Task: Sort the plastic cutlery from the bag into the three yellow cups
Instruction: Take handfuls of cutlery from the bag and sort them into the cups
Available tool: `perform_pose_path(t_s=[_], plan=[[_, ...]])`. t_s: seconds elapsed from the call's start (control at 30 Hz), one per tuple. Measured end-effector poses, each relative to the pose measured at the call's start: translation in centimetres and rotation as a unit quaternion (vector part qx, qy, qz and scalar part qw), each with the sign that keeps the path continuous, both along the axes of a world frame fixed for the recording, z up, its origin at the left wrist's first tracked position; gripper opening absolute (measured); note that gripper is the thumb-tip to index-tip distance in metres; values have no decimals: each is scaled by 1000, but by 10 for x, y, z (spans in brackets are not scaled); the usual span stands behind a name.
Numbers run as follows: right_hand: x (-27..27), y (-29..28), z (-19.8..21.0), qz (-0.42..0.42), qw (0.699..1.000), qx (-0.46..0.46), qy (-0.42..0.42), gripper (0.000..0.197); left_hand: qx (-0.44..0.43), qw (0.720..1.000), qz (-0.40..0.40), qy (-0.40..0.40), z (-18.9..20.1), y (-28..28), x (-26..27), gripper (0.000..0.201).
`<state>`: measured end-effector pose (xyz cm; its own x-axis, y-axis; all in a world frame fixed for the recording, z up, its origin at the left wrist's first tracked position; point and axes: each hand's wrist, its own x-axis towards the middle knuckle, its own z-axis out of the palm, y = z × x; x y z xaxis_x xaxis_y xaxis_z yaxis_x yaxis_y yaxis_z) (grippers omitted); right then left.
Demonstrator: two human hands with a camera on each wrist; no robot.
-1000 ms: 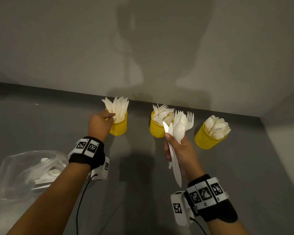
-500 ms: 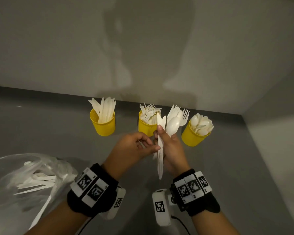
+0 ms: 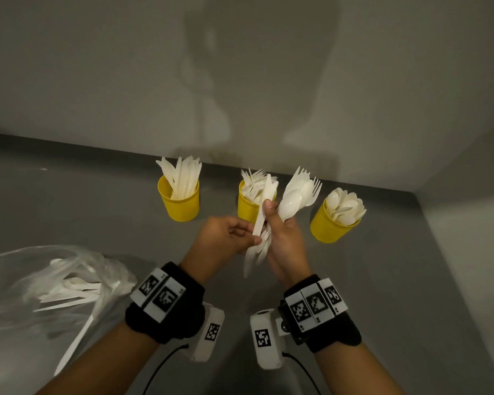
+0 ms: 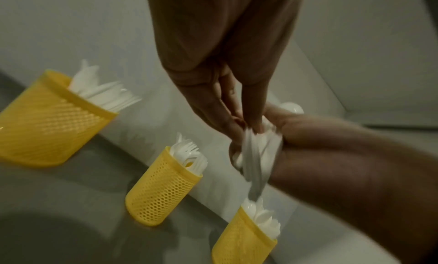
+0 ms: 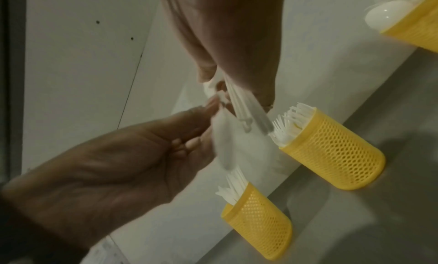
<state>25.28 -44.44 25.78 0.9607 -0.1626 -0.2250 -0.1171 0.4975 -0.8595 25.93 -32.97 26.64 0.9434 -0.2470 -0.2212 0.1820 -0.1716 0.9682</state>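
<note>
Since half a second ago your left hand (image 3: 223, 238) has closed in on the bundle and a knife (image 3: 264, 206) now stands tilted out of it, with your hands a little lower in the head view.

Nearest you, at 8 o'clock, lies one clear bag (image 3: 54, 283) with a few white pieces left inside. At centre, your right hand (image 3: 285, 240) has its fingers wrapped round one mixed bundle of cutlery (image 3: 297, 195), spoon bowls and fork tines fanning out toward 1 o'clock. Your left thumb and forefinger pinch the knife's handle end beside the right thumb; the other left fingers are loosely curled.

Beyond, three yellow mesh cups stand along the wall: the knife cup (image 3: 178, 201) at 11 o'clock, the fork cup (image 3: 248, 206) at 12, just behind your hands, and the spoon cup (image 3: 330, 226) at 2. All three are well filled.
</note>
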Motion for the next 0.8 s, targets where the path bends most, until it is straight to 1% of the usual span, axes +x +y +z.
perform_pose_path(t_s=[0.07, 0.13, 0.17, 0.23, 0.33, 0.43, 0.5, 0.57, 0.6, 0.67, 0.7, 0.73, 0.77, 0.8], plan=[[2, 0, -4, -2, 999, -34, 5, 16, -34, 998, 43, 11, 6, 15, 8, 19], [3, -2, -9, 5, 999, -31, 4, 9, -47, 991, 123, -3, 13, 39, 23, 14], [3, -3, -11, 15, 1000, -21, 0, 8, -40, 986, 163, -20, 14, 53, 33, 13], [4, -3, -15, 23, 1000, -15, 7, 14, -17, 970, 235, -63, 13, 80, 56, 12], [5, -3, -17, 27, 999, -14, 21, 22, 30, 948, 299, -109, 3, 103, 89, 22], [5, -5, -15, 31, 999, -25, 15, 23, 61, 943, 309, -103, -17, 104, 113, 22], [5, -8, -14, 27, 999, -28, 16, 23, 82, 948, 300, -73, -31, 101, 124, 27], [5, -12, -13, 25, 999, -24, 15, 26, 129, 950, 282, -35, -42, 99, 127, 38], [4, -14, -11, 23, 999, -21, 13, 28, 162, 948, 273, -31, -45, 98, 126, 45], [3, -19, -9, 17, 1000, -25, 4, 33, 206, 937, 270, -80, -46, 97, 122, 60], [2, -22, -9, 12, 999, -30, -1, 35, 204, 931, 282, -111, -43, 93, 117, 63], [1, -23, -7, 6, 999, -38, -2, 37, 184, 929, 293, -136, -36, 85, 108, 61], [0, -25, -6, -4, 999, -47, -1, 38, 157, 931, 289, -156, -28, 75, 96, 55], [-2, -26, -5, -12, 998, -60, 3, 39, 129, 939, 268, -172, -18, 60, 81, 45]])
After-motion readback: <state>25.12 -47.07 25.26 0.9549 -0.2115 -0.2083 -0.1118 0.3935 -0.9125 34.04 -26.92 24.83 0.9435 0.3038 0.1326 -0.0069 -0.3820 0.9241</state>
